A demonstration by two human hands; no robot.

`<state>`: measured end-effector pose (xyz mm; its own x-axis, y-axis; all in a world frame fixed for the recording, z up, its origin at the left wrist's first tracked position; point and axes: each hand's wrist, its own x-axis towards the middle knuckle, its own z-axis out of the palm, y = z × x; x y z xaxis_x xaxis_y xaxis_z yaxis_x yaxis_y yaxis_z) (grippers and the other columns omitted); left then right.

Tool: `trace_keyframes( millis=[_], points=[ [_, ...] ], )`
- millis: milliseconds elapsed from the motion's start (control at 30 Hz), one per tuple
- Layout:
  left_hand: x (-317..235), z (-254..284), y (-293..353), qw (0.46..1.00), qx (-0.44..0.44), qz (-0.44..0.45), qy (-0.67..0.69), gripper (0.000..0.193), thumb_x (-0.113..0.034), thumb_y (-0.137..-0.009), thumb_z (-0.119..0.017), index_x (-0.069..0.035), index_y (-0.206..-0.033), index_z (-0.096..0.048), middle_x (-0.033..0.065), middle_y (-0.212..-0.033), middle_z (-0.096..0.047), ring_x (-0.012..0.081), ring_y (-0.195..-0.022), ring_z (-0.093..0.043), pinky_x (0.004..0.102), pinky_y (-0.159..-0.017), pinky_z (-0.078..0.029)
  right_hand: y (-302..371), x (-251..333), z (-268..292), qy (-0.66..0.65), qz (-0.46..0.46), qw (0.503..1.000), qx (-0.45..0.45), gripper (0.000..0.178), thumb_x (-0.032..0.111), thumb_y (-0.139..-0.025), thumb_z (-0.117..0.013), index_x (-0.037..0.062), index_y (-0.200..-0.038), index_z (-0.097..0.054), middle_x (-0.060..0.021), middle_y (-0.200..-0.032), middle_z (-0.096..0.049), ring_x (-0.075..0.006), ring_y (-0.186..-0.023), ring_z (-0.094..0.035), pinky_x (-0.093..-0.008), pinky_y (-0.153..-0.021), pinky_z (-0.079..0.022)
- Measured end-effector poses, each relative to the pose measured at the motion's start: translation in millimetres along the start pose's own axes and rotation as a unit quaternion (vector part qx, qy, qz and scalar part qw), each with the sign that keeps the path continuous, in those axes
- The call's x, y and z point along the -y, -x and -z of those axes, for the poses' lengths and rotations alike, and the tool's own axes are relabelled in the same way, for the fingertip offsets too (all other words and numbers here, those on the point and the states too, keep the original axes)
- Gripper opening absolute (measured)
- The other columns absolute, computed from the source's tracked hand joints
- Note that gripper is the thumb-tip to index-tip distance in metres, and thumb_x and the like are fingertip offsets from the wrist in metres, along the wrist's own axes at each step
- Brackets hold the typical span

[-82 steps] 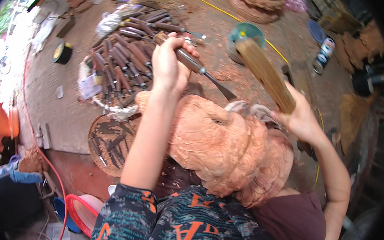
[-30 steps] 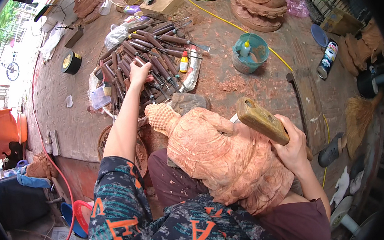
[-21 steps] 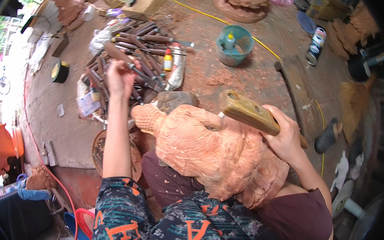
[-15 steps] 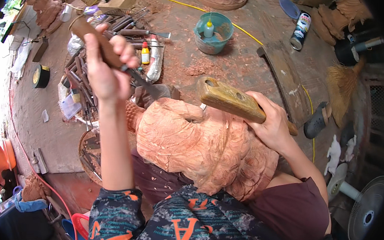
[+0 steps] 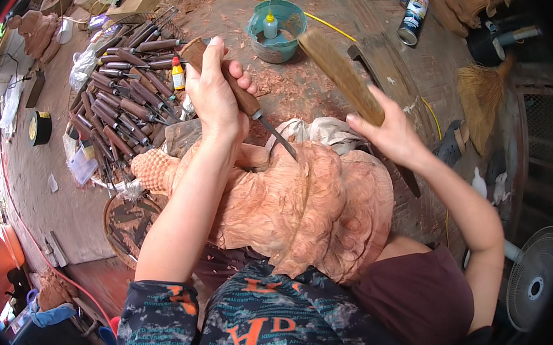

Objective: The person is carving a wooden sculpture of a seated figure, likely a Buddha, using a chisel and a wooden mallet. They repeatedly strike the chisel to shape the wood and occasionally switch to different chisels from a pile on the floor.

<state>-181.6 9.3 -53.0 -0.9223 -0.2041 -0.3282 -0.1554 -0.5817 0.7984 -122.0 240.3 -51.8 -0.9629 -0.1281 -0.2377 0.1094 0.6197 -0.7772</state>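
Note:
A reddish wood carving (image 5: 272,202) with wavy grooves rests across my lap, its knobbly end (image 5: 153,170) toward the left. My left hand (image 5: 214,102) is closed round the brown handle of a chisel (image 5: 278,137). The blade slants down to the right, its tip at the carving's upper side, beside a long groove. To the right, my right hand (image 5: 392,129) grips a worn wooden mallet (image 5: 340,75), raised above the carving and apart from the chisel. A pale cloth (image 5: 329,132) lies behind the carving.
Many wooden-handled chisels (image 5: 117,114) are heaped at the left, next to a small yellow-and-red bottle (image 5: 178,74). Farther back stands a green tub (image 5: 279,52) holding a squeeze bottle (image 5: 270,27). A spray can (image 5: 413,18), straw broom (image 5: 486,105) and fan (image 5: 536,281) are at the right.
My left hand has come down and rightward, bringing the chisel tip to the carving. My right hand has lifted the mallet off the carving and turned it. The whole view has shifted slightly.

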Motion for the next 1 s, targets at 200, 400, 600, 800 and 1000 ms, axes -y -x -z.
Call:
trace_keyframes(
  millis=[200,400,600,800,1000],
  points=[
    [8,-1,0,0.999,-0.008,-0.009,-0.040,0.023,-0.019,-0.087,-0.061,-0.012,-0.087,-0.039,-0.0001,-0.058,-0.042,0.0096,-0.043,-0.040,0.0251,-0.037,-0.036,-55,42,26,0.063,0.013,0.996,0.060,0.051,0.034,-0.081,-0.065,0.0045,-0.121,-0.052,-0.0146,-0.104,-0.063,-0.0208,-0.098,-0.059,-0.0351,-0.087,-0.045],
    [10,0,2,0.997,-0.002,-0.019,-0.070,0.020,-0.022,-0.088,-0.061,-0.016,-0.095,-0.043,-0.0031,-0.061,-0.039,0.0075,-0.048,-0.039,0.0223,-0.042,-0.034,-97,91,31,0.049,0.072,0.990,0.109,0.045,0.035,-0.084,-0.063,0.0086,-0.119,-0.053,0.0019,-0.068,-0.047,-0.0038,-0.053,-0.043,-0.0221,-0.049,-0.041],
    [11,-1,2,0.996,0.022,-0.024,-0.085,0.022,-0.018,-0.087,-0.062,-0.014,-0.093,-0.041,-0.0021,-0.061,-0.039,0.0077,-0.048,-0.039,0.0221,-0.042,-0.033,-116,122,39,0.000,0.096,0.979,0.179,0.038,0.029,-0.084,-0.062,-0.0014,-0.105,-0.055,-0.0099,-0.089,-0.063,-0.0178,-0.080,-0.058,-0.0337,-0.072,-0.047],
    [13,-3,0,0.994,0.021,-0.019,-0.101,0.024,-0.013,-0.085,-0.062,-0.009,-0.090,-0.039,0.0002,-0.061,-0.041,0.0088,-0.047,-0.039,0.0226,-0.041,-0.034,-103,155,50,0.341,0.163,0.905,0.194,0.034,0.017,-0.075,-0.060,0.0012,-0.104,-0.055,-0.0188,-0.090,-0.063,-0.0284,-0.085,-0.061,-0.0376,-0.075,-0.048],
    [14,-5,1,0.995,0.022,-0.004,-0.094,0.021,-0.009,-0.085,-0.059,-0.009,-0.088,-0.039,0.0004,-0.060,-0.040,0.0091,-0.046,-0.038,0.0232,-0.041,-0.033,-110,152,50,0.323,0.133,0.925,0.147,0.038,0.006,-0.069,-0.055,0.0021,-0.107,-0.055,-0.0213,-0.095,-0.062,-0.0335,-0.091,-0.060,-0.0395,-0.079,-0.047]
  ],
)
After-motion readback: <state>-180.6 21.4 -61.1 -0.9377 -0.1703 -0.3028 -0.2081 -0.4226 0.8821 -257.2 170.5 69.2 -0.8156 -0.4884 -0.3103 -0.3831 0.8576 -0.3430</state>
